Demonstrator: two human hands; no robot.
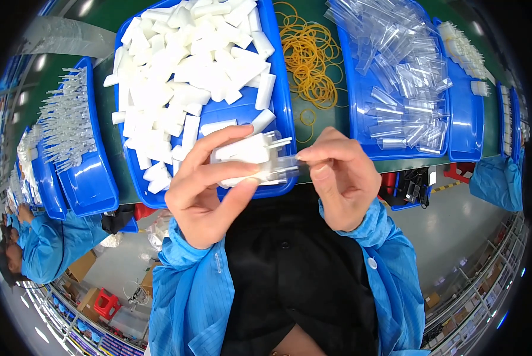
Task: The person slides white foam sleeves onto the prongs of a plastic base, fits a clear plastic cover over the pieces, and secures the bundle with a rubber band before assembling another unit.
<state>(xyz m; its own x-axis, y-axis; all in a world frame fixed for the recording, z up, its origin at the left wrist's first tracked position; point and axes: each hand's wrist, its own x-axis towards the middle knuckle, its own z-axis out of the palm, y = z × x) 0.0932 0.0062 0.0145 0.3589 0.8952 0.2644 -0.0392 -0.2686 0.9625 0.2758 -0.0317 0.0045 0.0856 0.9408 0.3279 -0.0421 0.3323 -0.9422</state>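
In front of my chest, my left hand [209,184] is closed around a bundle of white blocks [242,151] with clear plastic sleeves at their right ends. Thin white rods stick out of some of the sleeves. My right hand [343,175] is in a pinch at the bundle's right side, its fingertips on the end of a clear plastic sleeve [287,161]. Just beyond my left hand lies a blue tray [218,110] heaped with loose white blocks [177,71]. The exact shape of the sleeve's end is hidden by my right fingers.
Yellow rubber bands [310,62] lie on the green table between the trays. At right, a blue tray [361,139] holds clear sleeves [402,89]; a narrower blue tray [464,133] holds small white parts. A left tray [91,190] carries thin rods [70,121]. Another person [58,246] works at far left.
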